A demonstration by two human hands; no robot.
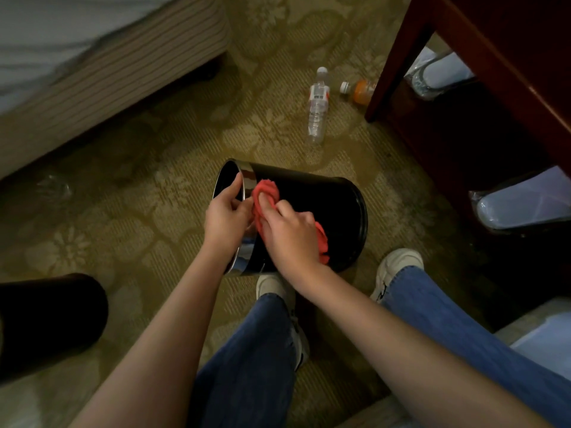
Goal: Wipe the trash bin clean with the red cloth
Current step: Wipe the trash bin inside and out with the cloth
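Observation:
A black trash bin [327,208] with a shiny metal rim lies tipped on its side on the carpet, its mouth pointing left. My left hand [227,216] grips the rim at the mouth, thumb along the metal band. My right hand [289,234] holds a bunched red cloth [265,191] and presses it against the bin's outer wall just beside the rim. Part of the cloth sticks out past my right wrist.
A clear water bottle [317,109] and an orange drink bottle [360,91] lie on the patterned carpet beyond the bin. A bed [102,72] is at the left, a dark wooden table leg [398,60] at the right. Another black bin [46,322] lies at the lower left. My feet sit just below the bin.

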